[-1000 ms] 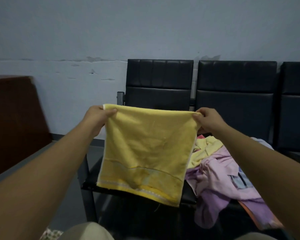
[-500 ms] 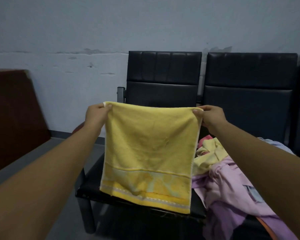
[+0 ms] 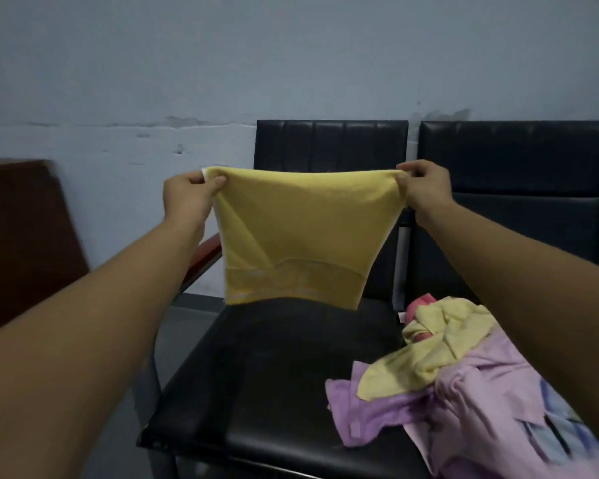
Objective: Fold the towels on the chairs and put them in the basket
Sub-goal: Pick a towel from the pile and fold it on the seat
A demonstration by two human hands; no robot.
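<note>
Right now the person is holding a yellow towel (image 3: 301, 236) up in the middle of the frame, stretched out between both hands in front of the backrest of a black chair (image 3: 274, 375). The left hand (image 3: 187, 195) is pinching the towel's upper left corner, with the thumb on the near side and the fingers curled round behind. The right hand (image 3: 424, 190) is gripping the upper right corner in the same way, with the cloth bunching a little at the fingertips. Between them the top edge is running nearly level and taut, and the towel is hanging down and narrowing towards its patterned band. The bottom hem is hovering just over the back of the seat; whether it is touching the seat I cannot tell. Both bare forearms are reaching in from the lower corners of the frame. In the lower right a loose pile is lying across the right part of the seat and on towards the neighbouring chair (image 3: 516, 167). In it a pale yellow towel (image 3: 429, 354) is sprawling over a lilac towel (image 3: 395, 409), a pink cloth (image 3: 421, 302) is peeking out at the far end, and something light blue is blurring at the edge. A scuffed pale wall (image 3: 222, 63) is filling the upper half, and a dark brown panel (image 3: 25, 236) is standing at the left edge.
</note>
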